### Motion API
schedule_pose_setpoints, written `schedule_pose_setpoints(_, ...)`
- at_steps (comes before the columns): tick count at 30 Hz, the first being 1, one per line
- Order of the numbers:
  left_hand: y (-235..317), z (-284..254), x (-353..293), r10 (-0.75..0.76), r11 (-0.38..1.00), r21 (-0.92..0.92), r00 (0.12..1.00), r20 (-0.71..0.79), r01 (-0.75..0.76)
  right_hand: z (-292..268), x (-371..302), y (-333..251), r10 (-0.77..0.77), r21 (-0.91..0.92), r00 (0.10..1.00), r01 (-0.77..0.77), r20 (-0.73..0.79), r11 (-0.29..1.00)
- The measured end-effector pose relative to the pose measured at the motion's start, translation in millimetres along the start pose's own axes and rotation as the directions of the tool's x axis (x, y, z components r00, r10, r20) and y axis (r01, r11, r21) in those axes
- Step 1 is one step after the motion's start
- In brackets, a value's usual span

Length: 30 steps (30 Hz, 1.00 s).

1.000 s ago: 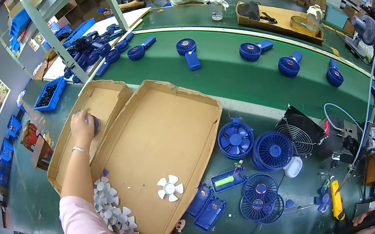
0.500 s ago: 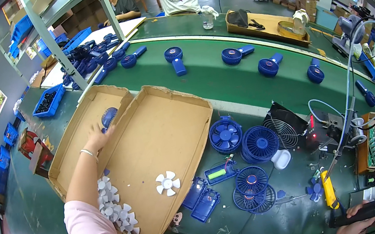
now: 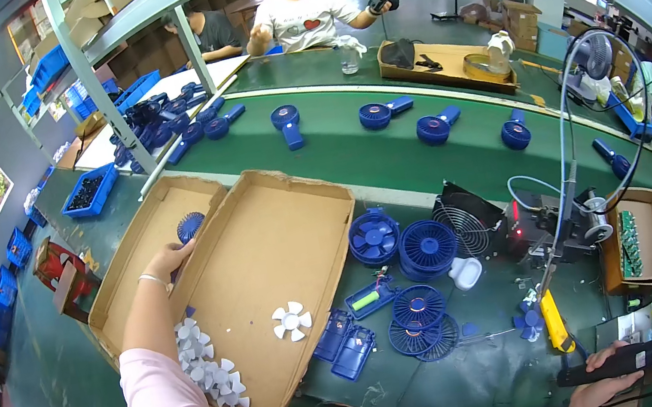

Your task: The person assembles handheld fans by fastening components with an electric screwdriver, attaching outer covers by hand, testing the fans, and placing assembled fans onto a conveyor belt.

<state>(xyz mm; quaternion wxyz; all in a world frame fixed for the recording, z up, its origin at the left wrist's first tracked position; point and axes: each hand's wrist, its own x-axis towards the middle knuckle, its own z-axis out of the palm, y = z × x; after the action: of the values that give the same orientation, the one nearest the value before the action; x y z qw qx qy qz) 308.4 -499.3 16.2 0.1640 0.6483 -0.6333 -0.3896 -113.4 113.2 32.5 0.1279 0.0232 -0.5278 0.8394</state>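
Observation:
My left hand [image 3: 167, 261] reaches into the left cardboard tray [image 3: 121, 279], its fingers closed at the lower edge of a blue handheld fan [image 3: 190, 226]. The fan's round grille shows, while its handle is mostly hidden by the hand. At the lower right my right hand [image 3: 597, 394] is wrapped round a black corded electric screwdriver [image 3: 608, 366], held nearly level. Beside my left forearm, white fan blades [image 3: 216, 378] are heaped in the larger cardboard tray [image 3: 260, 224]. One more white fan blade [image 3: 291, 321] lies apart there.
Right of the trays lie blue fan housings [image 3: 428, 248], round grilles [image 3: 419, 309] and opened blue cases [image 3: 351, 345]. A soldering stand with a wire spool [image 3: 597, 225] and a yellow-handled tool [image 3: 554, 322] stand farther right. Blue fans rest along the green belt [image 3: 341, 138]; a person sits beyond.
My left hand has closed in on the blue fan, its fingers now lower around it. The view has swung slightly right. Across the belt, the person's raised arms have come down.

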Motion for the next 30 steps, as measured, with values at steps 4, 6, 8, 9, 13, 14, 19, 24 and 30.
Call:
schedule_pose_setpoints(4, -21.8, 6.0, 18.2, 0.180, 0.958, -0.193, 0.968, -0.177, -0.213, -7.6, 1.2, 2.2, -0.017, 0.031, 0.998, 0.015, 0.068, 0.999)
schedule_pose_setpoints(6, -4.2, 21.7, 13.2, 0.376, 0.913, 0.049, 0.791, -0.482, -0.404, -7.7, -1.1, 1.5, -0.045, 0.027, 0.997, 0.043, 0.062, 0.999)
schedule_pose_setpoints(8, 39.7, 25.7, -15.1, 0.436, 0.878, 0.139, 0.645, -0.627, -0.458, -10.2, -3.0, 0.3, -0.025, 0.051, 0.995, 0.020, 0.094, 0.998)
schedule_pose_setpoints(9, 33.0, 15.6, -7.2, 0.459, 0.847, 0.165, 0.538, -0.707, -0.506, -10.8, -2.6, 1.1, -0.011, 0.061, 0.990, 0.003, 0.139, 0.998)
schedule_pose_setpoints(13, 123.8, 53.6, -117.1, 0.189, 0.587, -0.764, 0.963, -0.192, -0.268, -13.9, -7.9, 5.9, -0.090, 0.045, 0.978, 0.083, 0.186, 0.996)
schedule_pose_setpoints(14, 125.3, 66.2, -139.4, 0.270, 0.504, -0.848, 0.963, -0.026, -0.164, -13.5, -9.8, 5.1, -0.096, 0.043, 0.968, 0.088, 0.233, 0.995)
schedule_pose_setpoints(19, 125.9, 140.8, -265.4, 0.567, 0.326, -0.762, 0.529, 0.631, 0.560, -21.2, -15.3, 8.6, -0.081, 0.065, 0.927, 0.061, 0.366, 0.996)
schedule_pose_setpoints(24, 116.6, 239.3, -345.6, 0.553, 0.487, -0.823, 0.626, 0.550, 0.292, -16.5, -18.0, 5.9, -0.193, 0.153, 0.802, 0.128, 0.565, 0.980)
schedule_pose_setpoints(30, 115.2, 292.4, -392.4, 0.707, 0.481, -0.817, 0.411, 0.576, 0.317, -24.2, -22.4, 6.3, -0.286, 0.198, 0.775, 0.210, 0.563, 0.958)
